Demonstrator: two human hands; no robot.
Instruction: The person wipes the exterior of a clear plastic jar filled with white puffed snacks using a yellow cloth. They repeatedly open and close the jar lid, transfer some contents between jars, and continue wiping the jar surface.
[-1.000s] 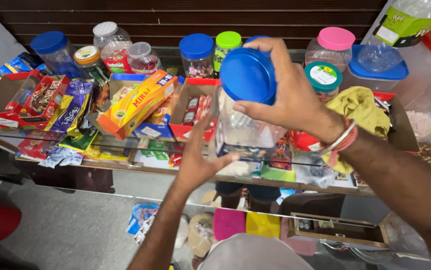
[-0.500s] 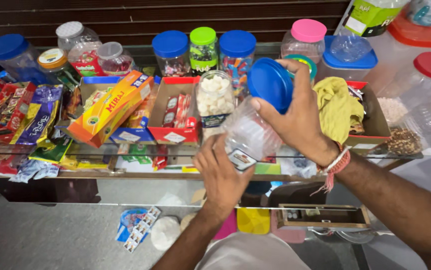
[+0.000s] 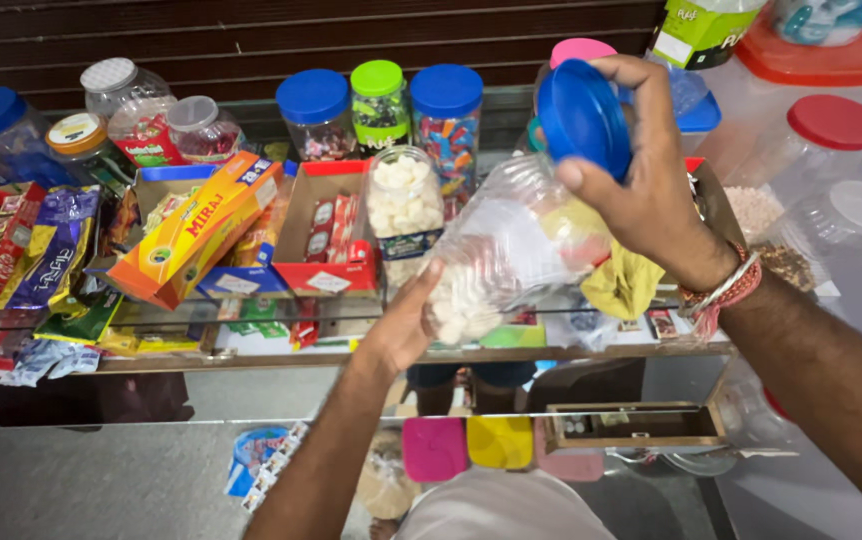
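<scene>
My left hand (image 3: 406, 325) cups the bottom of a clear plastic jar (image 3: 506, 250) that lies tilted over a glass counter (image 3: 351, 350), with white candies gathered at its lower end. My right hand (image 3: 651, 190) grips the jar's upper end at its blue lid (image 3: 583, 115). A red and white thread band circles my right wrist. Just behind the tilted jar stands an open lidless jar (image 3: 403, 205) filled with white candies. A yellow cloth (image 3: 623, 283) lies under my right hand.
Jars with blue (image 3: 316, 115), green (image 3: 381, 100) and red (image 3: 831, 135) lids line the back. An orange carton (image 3: 196, 230), a red box of sweets (image 3: 326, 235) and snack packets (image 3: 51, 250) crowd the counter's left. Pink and yellow lids (image 3: 466, 447) sit on the shelf below.
The jar has gone from nearly upright to steeply tilted, lid end raised to the right. My left hand has slid under its base. An open jar of white candies now shows behind it.
</scene>
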